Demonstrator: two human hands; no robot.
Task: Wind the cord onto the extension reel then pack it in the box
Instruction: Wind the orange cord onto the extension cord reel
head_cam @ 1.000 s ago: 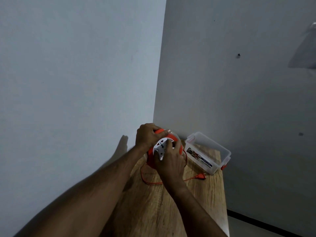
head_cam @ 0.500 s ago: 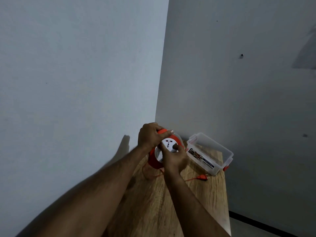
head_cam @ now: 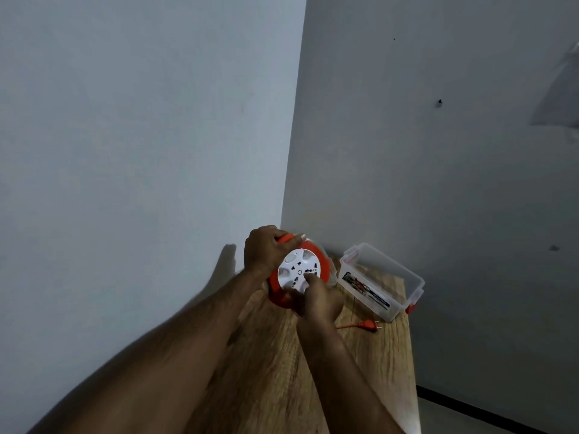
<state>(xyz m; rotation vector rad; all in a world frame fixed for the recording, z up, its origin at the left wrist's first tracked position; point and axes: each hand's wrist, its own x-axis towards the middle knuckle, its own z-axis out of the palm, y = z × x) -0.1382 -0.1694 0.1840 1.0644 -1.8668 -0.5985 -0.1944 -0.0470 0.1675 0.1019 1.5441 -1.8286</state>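
Observation:
An orange extension reel (head_cam: 324, 261) with a white socket face (head_cam: 297, 269) is held upright above the wooden table's far end. My left hand (head_cam: 266, 250) grips the orange handle at the reel's top. My right hand (head_cam: 319, 297) is against the lower right of the white face, fingers curled on it. A short length of orange cord (head_cam: 346, 325) runs out from under my right hand to the orange plug (head_cam: 369, 325), which lies flat on the table. The clear plastic box (head_cam: 407, 278) stands open to the right of the reel.
The wooden table (head_cam: 376, 371) sits in a corner between two grey walls. Its right edge drops to the floor with a dark skirting line (head_cam: 470, 405). The box has orange latches (head_cam: 411, 308) and a printed label on its near side.
The loose cord loop on the table at the left of the reel is gone and the cord to the plug is shorter. My right hand has moved round the white face to its lower right.

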